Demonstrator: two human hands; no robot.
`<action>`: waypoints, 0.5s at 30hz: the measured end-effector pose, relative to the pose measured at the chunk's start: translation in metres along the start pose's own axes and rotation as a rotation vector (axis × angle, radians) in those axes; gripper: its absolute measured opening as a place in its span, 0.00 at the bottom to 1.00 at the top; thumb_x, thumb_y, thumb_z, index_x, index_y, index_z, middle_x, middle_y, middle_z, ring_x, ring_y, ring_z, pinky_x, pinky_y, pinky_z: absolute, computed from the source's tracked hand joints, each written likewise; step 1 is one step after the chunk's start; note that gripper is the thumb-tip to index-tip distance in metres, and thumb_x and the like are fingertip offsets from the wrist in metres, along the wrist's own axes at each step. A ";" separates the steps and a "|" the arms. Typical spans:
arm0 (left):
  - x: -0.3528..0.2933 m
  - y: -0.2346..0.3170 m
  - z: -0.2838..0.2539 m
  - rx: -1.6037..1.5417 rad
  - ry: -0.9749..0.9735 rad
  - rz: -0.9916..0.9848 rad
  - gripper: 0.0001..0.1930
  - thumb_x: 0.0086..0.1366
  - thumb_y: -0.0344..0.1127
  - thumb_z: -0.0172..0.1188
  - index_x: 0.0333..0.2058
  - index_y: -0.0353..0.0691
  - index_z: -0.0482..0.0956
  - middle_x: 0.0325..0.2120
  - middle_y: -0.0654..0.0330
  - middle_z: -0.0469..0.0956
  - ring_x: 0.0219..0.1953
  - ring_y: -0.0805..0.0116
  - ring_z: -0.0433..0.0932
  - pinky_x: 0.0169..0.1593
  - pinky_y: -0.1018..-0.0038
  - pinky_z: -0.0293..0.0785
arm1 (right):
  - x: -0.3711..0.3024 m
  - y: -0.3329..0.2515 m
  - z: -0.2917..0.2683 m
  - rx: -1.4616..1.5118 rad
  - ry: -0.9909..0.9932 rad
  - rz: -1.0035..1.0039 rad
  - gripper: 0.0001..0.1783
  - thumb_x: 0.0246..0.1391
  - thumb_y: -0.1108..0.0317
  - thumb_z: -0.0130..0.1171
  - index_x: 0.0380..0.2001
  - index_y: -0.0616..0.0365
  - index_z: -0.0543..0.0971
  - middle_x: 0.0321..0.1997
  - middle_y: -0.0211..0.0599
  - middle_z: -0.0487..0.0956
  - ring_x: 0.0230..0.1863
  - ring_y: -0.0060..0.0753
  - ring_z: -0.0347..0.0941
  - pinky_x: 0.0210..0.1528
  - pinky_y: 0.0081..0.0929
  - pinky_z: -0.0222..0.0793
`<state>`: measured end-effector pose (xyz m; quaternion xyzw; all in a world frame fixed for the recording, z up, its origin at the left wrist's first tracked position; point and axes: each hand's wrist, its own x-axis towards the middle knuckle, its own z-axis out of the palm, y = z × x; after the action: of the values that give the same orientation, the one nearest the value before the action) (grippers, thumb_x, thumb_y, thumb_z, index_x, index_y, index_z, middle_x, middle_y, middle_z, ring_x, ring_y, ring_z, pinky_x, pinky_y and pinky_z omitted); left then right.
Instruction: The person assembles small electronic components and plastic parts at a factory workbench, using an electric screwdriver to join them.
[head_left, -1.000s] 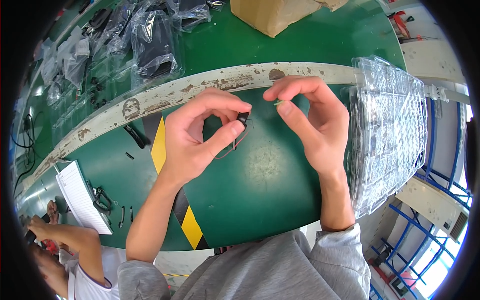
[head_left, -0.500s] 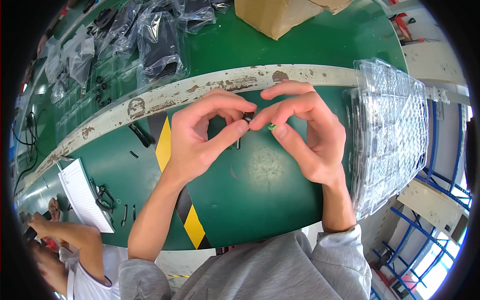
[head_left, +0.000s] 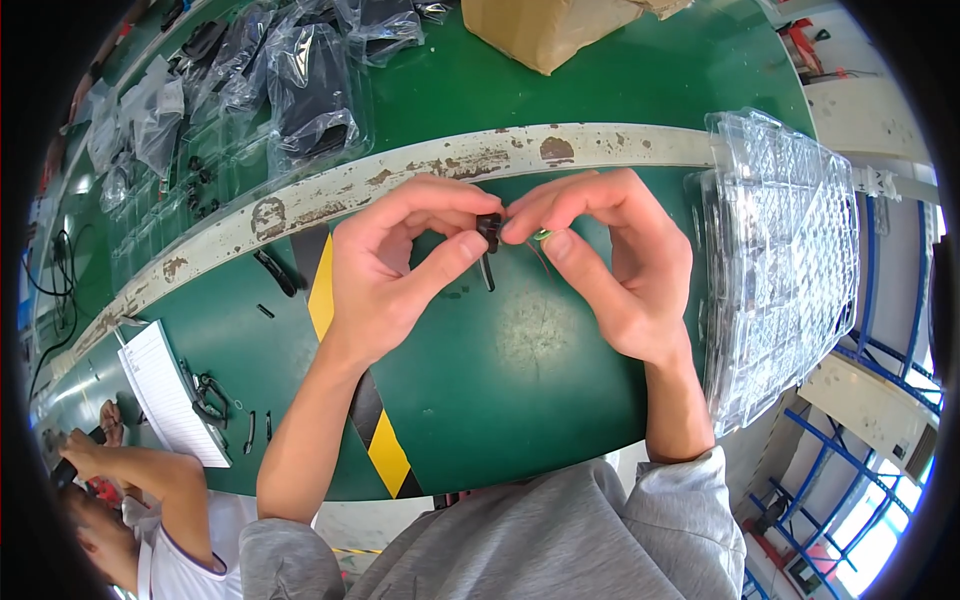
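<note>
Between the thumb and forefinger of my left hand (head_left: pixel 395 265) is a small black part (head_left: pixel 488 228). A thin dark rod with a light edge (head_left: pixel 487 272) shows just below it; whether the two are joined I cannot tell. My right hand (head_left: pixel 630 265) pinches a small green piece (head_left: pixel 542 235), with a fine reddish wire hanging from it. Its fingertips come close to the black part, perhaps touching it. Both hands are raised over the green table (head_left: pixel 530 400), and the fingers hide most of both small pieces.
Stacked clear plastic trays (head_left: pixel 780 270) stand at the right. Left of my hands lie a black utility knife (head_left: pixel 275 272), a small black piece (head_left: pixel 265 311), a paper pad (head_left: pixel 170 390) and scissors (head_left: pixel 210 398). Bagged parts (head_left: pixel 310 90) and a cardboard box (head_left: pixel 550 30) are beyond. A co-worker (head_left: pixel 170 500) sits at left.
My left fingers have shifted, so more of the black part and the rod shows. My right fingers have closed in, and the fine wire below the green piece is now visible.
</note>
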<state>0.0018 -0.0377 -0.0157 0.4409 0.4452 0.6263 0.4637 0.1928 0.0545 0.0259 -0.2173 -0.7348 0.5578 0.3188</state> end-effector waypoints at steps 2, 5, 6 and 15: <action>0.000 -0.001 0.000 -0.012 0.001 -0.003 0.13 0.61 0.20 0.63 0.46 0.29 0.80 0.42 0.55 0.81 0.40 0.71 0.81 0.47 0.74 0.76 | 0.000 0.001 0.000 0.006 -0.006 0.035 0.06 0.60 0.81 0.57 0.40 0.64 0.73 0.39 0.45 0.83 0.47 0.38 0.79 0.53 0.37 0.72; 0.000 -0.002 0.001 -0.031 0.016 0.002 0.13 0.62 0.20 0.63 0.46 0.29 0.80 0.42 0.54 0.81 0.40 0.70 0.81 0.47 0.74 0.76 | 0.000 0.004 0.003 0.209 0.028 0.058 0.06 0.61 0.79 0.58 0.40 0.64 0.73 0.41 0.46 0.81 0.44 0.35 0.79 0.51 0.34 0.73; 0.000 -0.002 0.000 -0.022 0.014 0.010 0.13 0.62 0.20 0.63 0.46 0.29 0.80 0.42 0.54 0.81 0.40 0.70 0.81 0.47 0.74 0.76 | 0.000 0.002 0.005 0.320 0.042 0.144 0.06 0.62 0.78 0.58 0.41 0.65 0.73 0.42 0.46 0.80 0.42 0.35 0.79 0.49 0.32 0.73; 0.000 -0.002 -0.001 -0.012 -0.004 0.000 0.13 0.62 0.21 0.63 0.46 0.29 0.80 0.42 0.55 0.81 0.39 0.71 0.80 0.46 0.74 0.76 | -0.001 0.003 0.006 0.617 0.092 0.450 0.08 0.66 0.71 0.56 0.43 0.66 0.75 0.41 0.44 0.80 0.38 0.38 0.82 0.44 0.28 0.74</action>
<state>0.0013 -0.0375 -0.0175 0.4393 0.4404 0.6283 0.4673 0.1887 0.0504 0.0218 -0.2919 -0.4511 0.7985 0.2715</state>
